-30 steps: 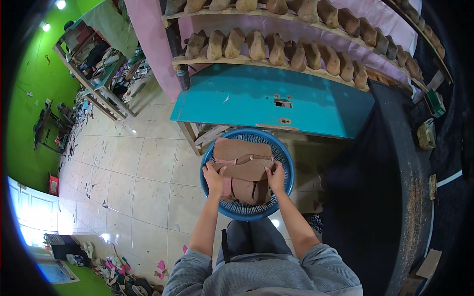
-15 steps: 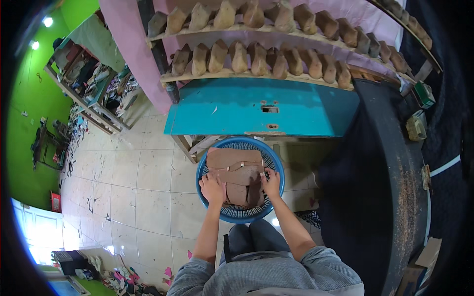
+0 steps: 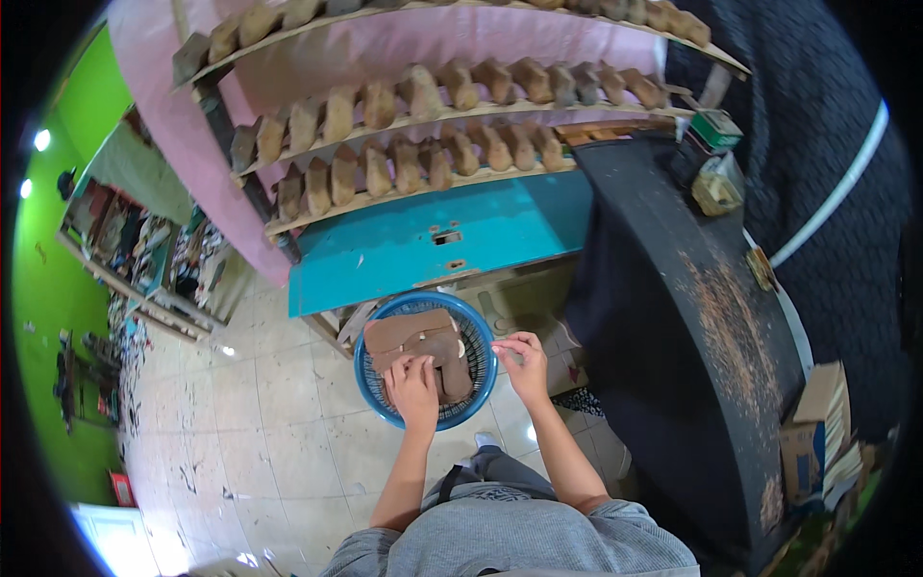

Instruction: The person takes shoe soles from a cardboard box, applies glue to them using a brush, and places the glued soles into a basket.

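Soles (image 3: 409, 332), flat, brown and stacked, lie inside a round blue basket (image 3: 361, 370) near the middle of the frame. The uppermost one at the far side runs crosswise, its long axis close to level and tipped slightly up toward the right. Nearer the right side of the pile, another piece runs more up and down the frame, its rounded end pointing at the lower edge. How many pieces lie beneath cannot be told.

The left hand (image 3: 413, 389) is on the near left part of the pile, its fingers bent, a little spread, their tips down against the brown surface. The thumb is hard to see, so whether it grips a piece cannot be told. The right hand (image 3: 526, 370) is just beside the basket's right rim, clear of the pile. Its fingers are half bent, thumb and forefinger pointing left with their tips near each other; whether anything thin is pinched between them cannot be told.

Both forearms (image 3: 404, 481) reach up from the lower edge, the left leaning slightly right, the right slanting up to the left.

Beyond the basket stands a turquoise table (image 3: 385, 240), and above it, wooden shelves (image 3: 332, 215) carry rows of shoe lasts (image 3: 407, 171). At right, a black-covered counter (image 3: 663, 317) bears brown crumbs (image 3: 721, 308). Pale floor tiles (image 3: 288, 413) fill the lower left.
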### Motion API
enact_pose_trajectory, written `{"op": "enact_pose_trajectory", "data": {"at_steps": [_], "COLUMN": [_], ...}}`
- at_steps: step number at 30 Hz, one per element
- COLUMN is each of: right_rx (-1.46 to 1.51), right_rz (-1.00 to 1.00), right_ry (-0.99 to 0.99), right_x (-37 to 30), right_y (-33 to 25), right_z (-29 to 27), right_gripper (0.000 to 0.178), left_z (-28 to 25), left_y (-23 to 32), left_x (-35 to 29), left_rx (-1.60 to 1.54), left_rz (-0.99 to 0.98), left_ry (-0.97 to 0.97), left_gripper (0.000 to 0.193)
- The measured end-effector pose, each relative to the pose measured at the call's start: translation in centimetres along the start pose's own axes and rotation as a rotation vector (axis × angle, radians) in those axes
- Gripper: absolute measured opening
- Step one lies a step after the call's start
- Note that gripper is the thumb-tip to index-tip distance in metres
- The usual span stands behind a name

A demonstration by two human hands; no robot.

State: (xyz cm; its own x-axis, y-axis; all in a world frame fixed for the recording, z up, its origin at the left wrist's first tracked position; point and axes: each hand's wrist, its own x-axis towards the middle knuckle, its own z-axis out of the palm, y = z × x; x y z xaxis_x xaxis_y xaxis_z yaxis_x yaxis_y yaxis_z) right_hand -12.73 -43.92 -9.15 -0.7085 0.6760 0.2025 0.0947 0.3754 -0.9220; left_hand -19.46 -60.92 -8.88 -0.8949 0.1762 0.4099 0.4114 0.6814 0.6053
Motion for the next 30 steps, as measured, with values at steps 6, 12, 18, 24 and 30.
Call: {"op": "enact_pose_trajectory", "data": {"at_steps": [6,12,18,24,30], "right_rx": [-0.025,-0.15,-0.253,-0.334,-0.465], "right_rz": [-0.028,-0.055,-0.067,-0.048,-0.038], "right_ry": [0.24,0.467,0.691,0.857,1.012], "right_x": [-4.2,-8.8,-12.8,-16.5,-20.2], "right_y": [-1.9,-2.6,-2.4,-0.8,0.9], "right_z": [-6.3,-13.1,-21.4,-30.0,-40.4], "right_gripper": [0.014,0.013,0.018,0.02,0.017], "left_z": [-1.1,0.1,2.4,5.6,8.2], "left_y": [4.6,10.1,18.3,27.0,36.2], "left_x": [-0.2,-2.8,-6.4,-12.5,-20.1], "left_rx": [-0.147,-0.33,-0.485,-0.622,-0.743], "left_rz": [0.169,0.354,0.525,0.608,0.678], "left_ry": [-0.093,-0.198,-0.322,-0.445,-0.587], "left_gripper": [0.015,0.015,0.014,0.014,0.012]}}
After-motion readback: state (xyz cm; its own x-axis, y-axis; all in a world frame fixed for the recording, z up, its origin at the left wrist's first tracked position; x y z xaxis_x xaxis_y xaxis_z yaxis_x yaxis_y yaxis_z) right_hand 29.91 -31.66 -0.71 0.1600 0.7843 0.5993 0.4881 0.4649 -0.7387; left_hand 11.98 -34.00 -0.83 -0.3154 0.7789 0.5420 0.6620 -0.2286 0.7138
